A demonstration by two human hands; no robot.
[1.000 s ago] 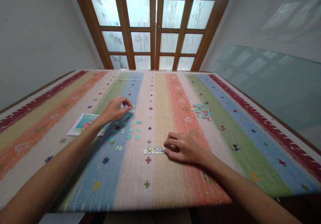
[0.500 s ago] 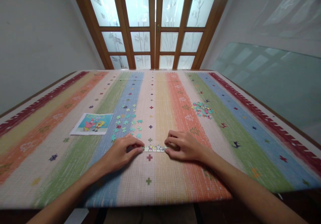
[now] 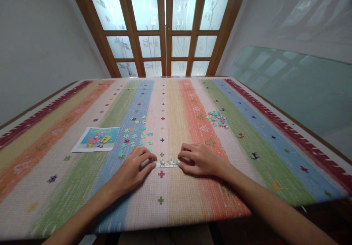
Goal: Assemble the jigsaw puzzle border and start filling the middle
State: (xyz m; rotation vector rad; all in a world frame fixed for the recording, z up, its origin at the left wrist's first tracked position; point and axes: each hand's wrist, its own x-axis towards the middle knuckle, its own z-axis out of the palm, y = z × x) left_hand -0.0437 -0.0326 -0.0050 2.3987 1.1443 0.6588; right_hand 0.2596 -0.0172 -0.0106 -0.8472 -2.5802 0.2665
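A short strip of joined jigsaw puzzle pieces (image 3: 167, 163) lies flat on the striped tablecloth, close to the near edge. My left hand (image 3: 139, 165) pinches its left end between thumb and fingers. At the right end, my right hand (image 3: 195, 159) pinches it the same way, fingers curled. The fingertips cover both ends of the strip. Just beyond my left hand, several loose puzzle pieces (image 3: 134, 136), mostly turquoise and pale green, are spread out singly.
To the left lies a printed picture (image 3: 96, 139) of two cartoon figures on white paper. A heap of mixed puzzle pieces (image 3: 218, 119) sits farther off on the right. Wooden doors with frosted panes (image 3: 150, 47) stand behind the table.
The whole view has shifted slightly, so things appear a little farther left. Both hands keep their pinch on the strip, with no clear movement over the cloth.
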